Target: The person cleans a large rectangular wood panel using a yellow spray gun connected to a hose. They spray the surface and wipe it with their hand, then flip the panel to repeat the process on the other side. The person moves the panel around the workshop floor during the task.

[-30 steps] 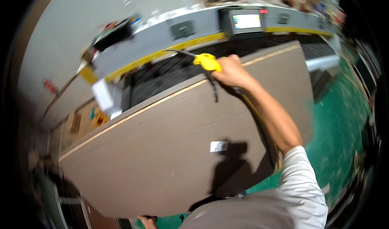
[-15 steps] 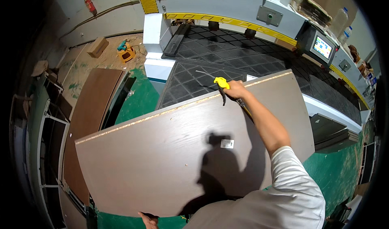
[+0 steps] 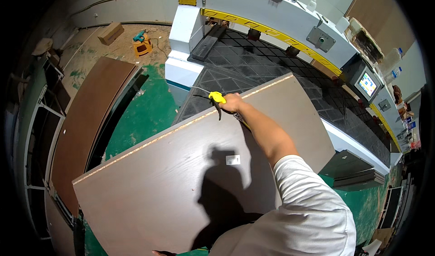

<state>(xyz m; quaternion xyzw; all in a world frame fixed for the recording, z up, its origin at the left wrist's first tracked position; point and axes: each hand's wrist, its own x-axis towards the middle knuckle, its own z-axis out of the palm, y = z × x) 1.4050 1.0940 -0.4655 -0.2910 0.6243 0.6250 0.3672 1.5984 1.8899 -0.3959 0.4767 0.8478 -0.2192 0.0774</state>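
A large grey-brown laminated chipboard panel (image 3: 149, 183) leans tilted in front of me, its raw particle edge facing up and away. A small white label (image 3: 233, 160) is stuck on its face. At the panel's far edge my right hand (image 3: 232, 102) is closed around a yellow air blow gun (image 3: 217, 97) with a black lever and a thin nozzle that points left. My left hand (image 3: 159, 253) shows only a little at the bottom of the picture, its fingers at the panel's lower edge; the rest is out of frame.
Beyond the panel stands a machine with a black ribbed bed (image 3: 253, 56), a white beam and a small screen (image 3: 367, 83). Brown panels (image 3: 90, 120) lean at left; dark boards (image 3: 353, 170) are stacked at right. A cardboard box (image 3: 110, 33) and yellow stool (image 3: 142, 46) stand farther off.
The view has turned right, and the panel has tilted more steeply, its right end higher. My right hand stays at its upper edge with the blow gun. My left hand has nearly left the picture.
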